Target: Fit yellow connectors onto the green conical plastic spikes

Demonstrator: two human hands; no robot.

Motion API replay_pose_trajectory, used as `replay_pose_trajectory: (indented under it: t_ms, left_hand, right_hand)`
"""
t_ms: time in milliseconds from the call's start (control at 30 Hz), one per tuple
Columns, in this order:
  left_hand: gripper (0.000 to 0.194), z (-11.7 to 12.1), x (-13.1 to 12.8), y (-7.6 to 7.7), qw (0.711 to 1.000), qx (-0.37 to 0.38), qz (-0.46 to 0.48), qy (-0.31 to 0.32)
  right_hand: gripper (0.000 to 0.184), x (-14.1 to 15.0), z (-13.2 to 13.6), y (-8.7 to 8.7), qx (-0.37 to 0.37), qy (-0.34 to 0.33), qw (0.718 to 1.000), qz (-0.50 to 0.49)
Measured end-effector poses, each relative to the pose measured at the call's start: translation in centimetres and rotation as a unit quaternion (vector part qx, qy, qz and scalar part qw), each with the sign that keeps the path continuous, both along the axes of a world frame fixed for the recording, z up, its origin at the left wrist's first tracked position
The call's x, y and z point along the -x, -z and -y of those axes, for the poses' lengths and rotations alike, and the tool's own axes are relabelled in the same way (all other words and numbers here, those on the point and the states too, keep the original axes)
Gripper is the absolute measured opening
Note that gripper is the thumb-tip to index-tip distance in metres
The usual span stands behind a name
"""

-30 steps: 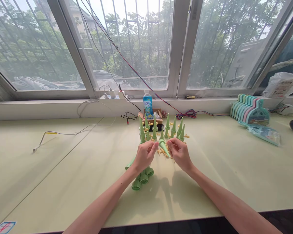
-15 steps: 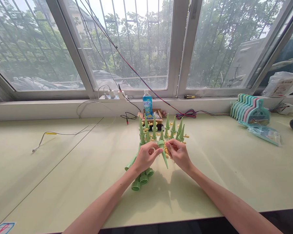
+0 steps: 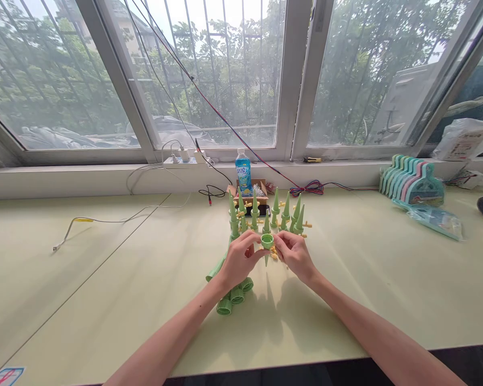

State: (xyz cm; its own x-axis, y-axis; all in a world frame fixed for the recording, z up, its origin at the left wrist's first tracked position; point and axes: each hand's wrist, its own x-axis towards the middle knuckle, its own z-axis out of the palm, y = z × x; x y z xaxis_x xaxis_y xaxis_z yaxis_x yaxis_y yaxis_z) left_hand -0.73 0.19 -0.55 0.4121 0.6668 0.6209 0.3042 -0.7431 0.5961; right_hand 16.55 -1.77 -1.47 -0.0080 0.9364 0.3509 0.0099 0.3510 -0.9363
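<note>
My left hand (image 3: 243, 256) is closed on a green plastic watering spike (image 3: 267, 241), thumb and fingers at its collar. The spike's round open end faces me, and its point hangs below. At the right of that collar, my right hand (image 3: 293, 251) has its fingertips pinched together; whatever is between them is too small to make out. Small yellow valves (image 3: 273, 256) lie between and below the hands, partly hidden. Behind the hands stand several green spikes (image 3: 285, 212) with yellow valves in their sides. More green spikes (image 3: 224, 306) lie by my left wrist, open ends toward me.
A blue-labelled bottle (image 3: 243, 174) stands in a small cardboard box (image 3: 261, 199) near the window. Mint and pink plastic pieces (image 3: 412, 182) are lined up at the far right beside a bagged one (image 3: 430, 217). A white cable (image 3: 116, 221) crosses the table's left side.
The spike in my left hand has tilted, so its open end now faces me and its point hangs more steeply. Both hands stay in nearly the same place.
</note>
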Motion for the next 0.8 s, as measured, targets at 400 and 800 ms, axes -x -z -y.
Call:
replay_pose_trajectory:
  t_ms: [400,800]
  left_hand:
    - [0.011,-0.1,0.1,0.1,0.999,-0.045,-0.030,-0.007]
    - [0.044,0.2,0.0,-1.1,0.969,0.238,0.058,0.029]
  right_hand:
    - [0.040,0.2,-0.3,0.1,0.036,-0.019,0.998,-0.038]
    - [0.031,0.2,-0.1,0.2,-0.047,0.011,0.999,-0.026]
